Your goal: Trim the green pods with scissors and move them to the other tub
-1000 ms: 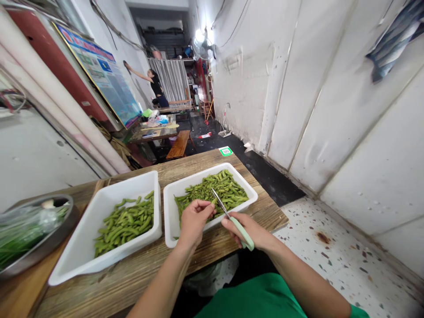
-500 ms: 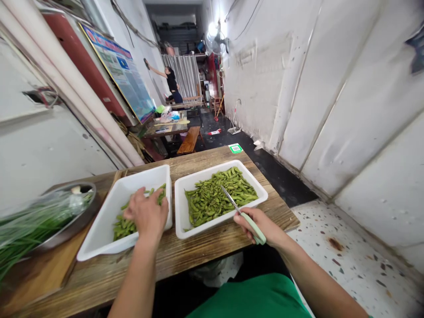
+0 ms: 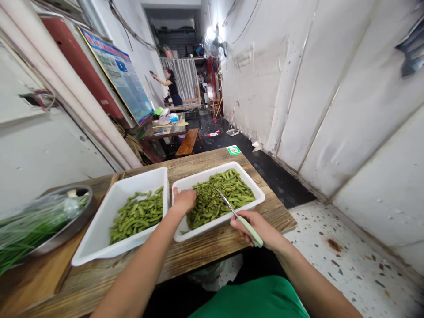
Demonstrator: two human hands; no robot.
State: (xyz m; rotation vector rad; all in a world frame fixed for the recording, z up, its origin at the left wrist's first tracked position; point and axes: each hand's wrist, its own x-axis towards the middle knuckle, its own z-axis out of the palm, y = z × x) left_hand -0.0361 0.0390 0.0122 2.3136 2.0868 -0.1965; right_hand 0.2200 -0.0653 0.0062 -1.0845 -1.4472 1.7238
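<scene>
My right hand point(image 3: 253, 227) is closed around the pale green handles of a pair of scissors point(image 3: 245, 224). Their metal blades point up and left over the right white tray point(image 3: 178, 234), which holds a heap of green soybean pods point(image 3: 225, 190). My left hand point(image 3: 184, 199) is at the left end of that tray, touching or just above the pods. Its back faces me and hides most of the fingers, so their grip cannot be made out. Beside it, the left white tray point(image 3: 99, 234) holds more green pods point(image 3: 137, 216).
Leafy greens in plastic point(image 3: 39, 225) fill a metal bowl point(image 3: 82, 216) on a wooden board point(image 3: 49, 278) at the left. A QR card point(image 3: 233, 150) lies at the wooden table's point(image 3: 195, 256) far edge. Farther back are a bench point(image 3: 188, 142), a cluttered table point(image 3: 165, 130) and a person point(image 3: 172, 88).
My left hand has moved right, out of the left tray and into the left end of the right tray. The scissors stay nearly still. The far person's arm has lowered.
</scene>
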